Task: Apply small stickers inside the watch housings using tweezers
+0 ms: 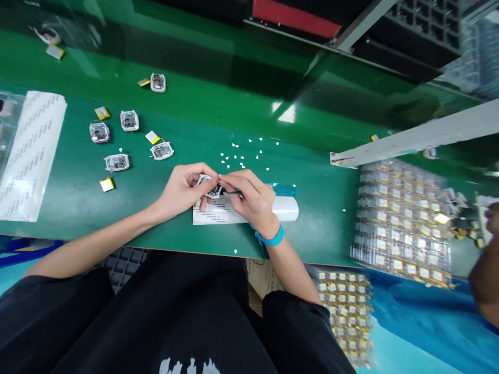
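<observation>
My left hand [185, 189] is closed around a small white smartwatch case [212, 193] with its circuit board facing up. My right hand [251, 197] meets it at the case's right edge, thumb and forefinger pinched at a tiny white piece [220, 176]. A thin dark tool [233, 192] lies within the right hand's fingers; its exact kind is unclear. Beneath both hands is a printed white backing sheet [218, 215], curled into a roll at its right end. Small white teardrop stickers [235, 157] are scattered just beyond the hands.
Several open watch cases [129, 120], some with yellow-edged batteries [152, 137], lie to the left. More backing sheets [33, 156] rest at far left. Clear trays of parts [401, 223] are stacked right, beside a metal post [421, 130]. Another person's arm [485, 270] shows at the right edge.
</observation>
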### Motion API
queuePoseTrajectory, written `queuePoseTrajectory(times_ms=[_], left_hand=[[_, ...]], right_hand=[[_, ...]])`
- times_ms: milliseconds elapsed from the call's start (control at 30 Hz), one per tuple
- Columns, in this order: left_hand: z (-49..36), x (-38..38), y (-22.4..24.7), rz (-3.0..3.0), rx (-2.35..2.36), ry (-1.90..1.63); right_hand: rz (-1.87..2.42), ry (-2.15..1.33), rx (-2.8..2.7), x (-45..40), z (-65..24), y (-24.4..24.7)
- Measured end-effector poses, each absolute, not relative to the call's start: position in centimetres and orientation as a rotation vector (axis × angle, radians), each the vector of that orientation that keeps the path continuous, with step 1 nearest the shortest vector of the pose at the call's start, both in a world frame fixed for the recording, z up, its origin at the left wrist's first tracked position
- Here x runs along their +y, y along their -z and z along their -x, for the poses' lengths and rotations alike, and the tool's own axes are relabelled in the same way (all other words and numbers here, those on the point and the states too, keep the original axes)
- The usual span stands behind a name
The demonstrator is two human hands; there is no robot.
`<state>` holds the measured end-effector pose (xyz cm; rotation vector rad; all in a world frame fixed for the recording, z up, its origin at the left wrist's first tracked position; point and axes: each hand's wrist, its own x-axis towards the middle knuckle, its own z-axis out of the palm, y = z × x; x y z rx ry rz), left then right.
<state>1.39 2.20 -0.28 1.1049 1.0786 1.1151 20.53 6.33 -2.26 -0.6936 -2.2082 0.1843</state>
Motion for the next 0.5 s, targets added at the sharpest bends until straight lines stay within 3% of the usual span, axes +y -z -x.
queuePoseTrajectory(times_ms=[300, 500], left_hand=[[-1.41, 2.25, 0.03, -1.123, 1.097, -1.080], [-1.42, 2.41, 0.23, -1.075, 1.100, -1.085]], right_hand=[[0.804, -0.023, -2.279, 6.60, -21.02, 2.31], [0.892, -0.116, -2.282, 7.07, -21.33, 2.04]])
